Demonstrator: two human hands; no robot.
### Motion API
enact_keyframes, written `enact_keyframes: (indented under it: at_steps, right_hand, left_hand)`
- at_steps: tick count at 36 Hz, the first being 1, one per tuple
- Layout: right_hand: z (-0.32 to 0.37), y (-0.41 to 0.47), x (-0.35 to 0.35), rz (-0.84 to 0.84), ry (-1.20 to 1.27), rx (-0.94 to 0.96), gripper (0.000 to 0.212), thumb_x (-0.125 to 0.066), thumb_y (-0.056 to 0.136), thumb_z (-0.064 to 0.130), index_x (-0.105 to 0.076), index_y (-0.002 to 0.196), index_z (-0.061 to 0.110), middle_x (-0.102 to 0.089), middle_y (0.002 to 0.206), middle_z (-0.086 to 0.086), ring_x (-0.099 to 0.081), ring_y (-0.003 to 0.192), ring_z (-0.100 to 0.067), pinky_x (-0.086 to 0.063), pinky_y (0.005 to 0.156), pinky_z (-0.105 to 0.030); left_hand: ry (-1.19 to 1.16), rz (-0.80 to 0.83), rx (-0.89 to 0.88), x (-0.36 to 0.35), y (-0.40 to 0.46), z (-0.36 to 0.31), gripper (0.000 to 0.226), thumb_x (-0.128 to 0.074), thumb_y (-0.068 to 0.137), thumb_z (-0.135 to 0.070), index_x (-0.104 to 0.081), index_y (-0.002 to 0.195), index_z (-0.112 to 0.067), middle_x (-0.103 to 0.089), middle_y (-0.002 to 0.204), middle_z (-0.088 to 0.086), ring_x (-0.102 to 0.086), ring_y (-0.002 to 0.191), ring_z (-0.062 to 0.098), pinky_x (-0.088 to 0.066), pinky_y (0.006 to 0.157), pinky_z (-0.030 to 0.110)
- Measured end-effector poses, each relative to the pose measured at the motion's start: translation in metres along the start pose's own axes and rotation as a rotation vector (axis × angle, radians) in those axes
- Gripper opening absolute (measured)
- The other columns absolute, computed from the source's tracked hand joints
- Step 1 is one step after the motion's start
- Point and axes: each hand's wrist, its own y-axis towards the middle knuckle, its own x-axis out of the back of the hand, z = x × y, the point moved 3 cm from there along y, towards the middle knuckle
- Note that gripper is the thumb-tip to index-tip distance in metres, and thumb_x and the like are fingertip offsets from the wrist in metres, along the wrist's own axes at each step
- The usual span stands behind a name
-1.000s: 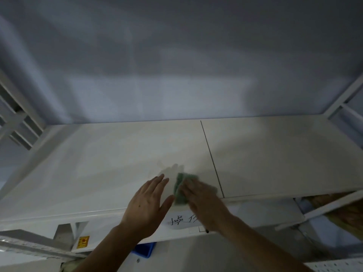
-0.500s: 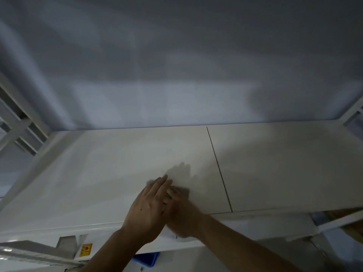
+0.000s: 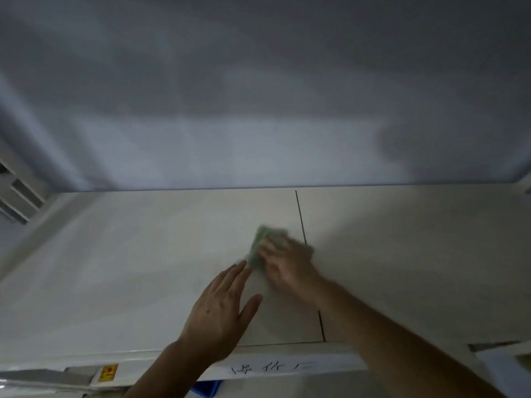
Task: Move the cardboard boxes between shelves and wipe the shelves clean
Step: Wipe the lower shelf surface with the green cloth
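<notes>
A wide, pale cream metal shelf (image 3: 129, 268) ran across the head view, split by a thin dark seam (image 3: 300, 216) right of centre, with a grey-white wall (image 3: 258, 110) behind it. The right hand (image 3: 287, 261), blurred, pressed a green wiping cloth (image 3: 260, 247) flat onto the shelf just left of the seam. The left hand (image 3: 221, 311) lay palm down on the shelf nearer its front edge, fingers straight and together, fingertips close beside the cloth. Below the edge sat a white strip with handwritten black characters (image 3: 273, 367), a small yellow sticker (image 3: 108, 372) and a bright blue plastic bin (image 3: 205, 390).
</notes>
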Motion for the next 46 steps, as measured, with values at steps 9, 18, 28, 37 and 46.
enact_keyframes:
  at_steps: [9,18,28,37,46]
  right_hand:
    - [-0.134,0.026,0.012,0.224,0.055,-0.234,0.047,-0.038,0.107,0.037,-0.049,0.150,0.019,-0.041,0.160,-0.006,-0.038,0.146,-0.033,-0.035,0.118,-0.045]
    - [-0.142,0.067,0.008,0.235,-0.137,-0.227,0.047,-0.028,0.105,0.033,-0.055,0.140,0.016,-0.047,0.151,-0.009,-0.043,0.138,-0.040,-0.043,0.103,-0.044]
    - [-0.127,-0.046,0.020,0.210,0.029,0.094,0.051,-0.035,0.102,0.038,-0.053,0.146,0.023,-0.046,0.157,-0.004,-0.042,0.144,-0.032,-0.037,0.117,-0.054]
    - [-0.214,-0.033,0.045,0.120,-0.051,-0.464,0.049,-0.034,0.094,0.029,-0.069,0.125,0.012,-0.054,0.147,-0.018,-0.048,0.135,-0.042,-0.045,0.108,-0.052]
    - [-0.070,-0.136,0.027,0.282,0.072,0.064,0.054,-0.041,0.108,0.027,-0.024,0.158,0.032,-0.013,0.170,0.005,-0.012,0.157,-0.023,-0.010,0.127,-0.043]
  left_hand:
    - [0.088,-0.032,-0.017,-0.003,0.027,-0.020,0.075,-0.012,0.100,-0.072,-0.027,0.161,-0.031,-0.020,0.168,-0.012,-0.020,0.154,0.007,0.000,0.117,0.018]
    - [0.112,0.040,0.023,-0.019,0.046,-0.032,0.070,-0.016,0.102,-0.068,-0.020,0.162,-0.032,-0.015,0.170,-0.011,-0.015,0.154,0.007,-0.004,0.120,0.022]
    - [0.089,0.005,0.030,-0.017,0.047,-0.043,0.076,-0.012,0.100,-0.071,-0.028,0.160,-0.029,-0.024,0.168,-0.008,-0.023,0.153,0.010,-0.010,0.119,0.023]
    - [0.053,0.021,-0.007,-0.024,0.030,-0.057,0.080,-0.011,0.097,-0.073,-0.034,0.158,-0.026,-0.029,0.166,-0.006,-0.027,0.152,0.011,-0.022,0.124,0.029]
    - [0.024,0.067,-0.044,-0.029,0.028,-0.091,0.087,-0.003,0.092,-0.078,-0.027,0.160,-0.030,-0.023,0.168,-0.008,-0.021,0.153,0.009,-0.015,0.121,0.027]
